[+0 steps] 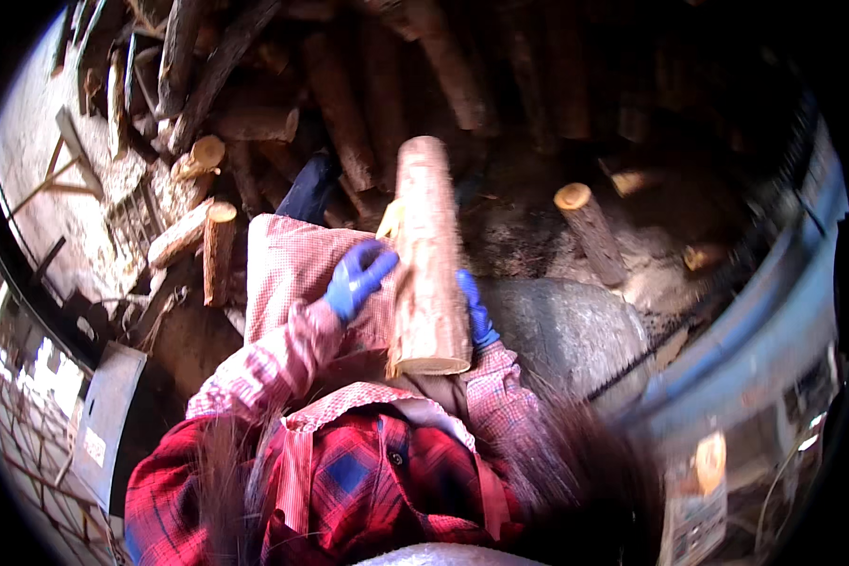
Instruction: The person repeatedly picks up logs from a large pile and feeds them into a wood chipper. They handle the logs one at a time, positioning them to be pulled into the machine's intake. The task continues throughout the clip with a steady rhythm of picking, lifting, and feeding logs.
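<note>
A thick peeled log (429,255) lies lengthwise in front of my body, its cut end toward me and slightly blurred. My right hand (478,309), in a blue glove, presses along the log's right side; part of it is hidden behind the wood. At the log's left edge is my left hand (358,278), also blue-gloved, with fingers loosely bent and apart. Whether its fingertips touch the bark is hard to tell. A small yellow piece (389,219) shows beside the log's left side. Checked pink cloth (297,259) covers my lap beneath.
Dark logs (349,104) are stacked across the far side. Short cut logs stand at left (219,250) and right (590,231). A grey rounded surface (566,330) is right of my hand. A long toothed dark edge (698,311) runs beside a blue panel (764,330).
</note>
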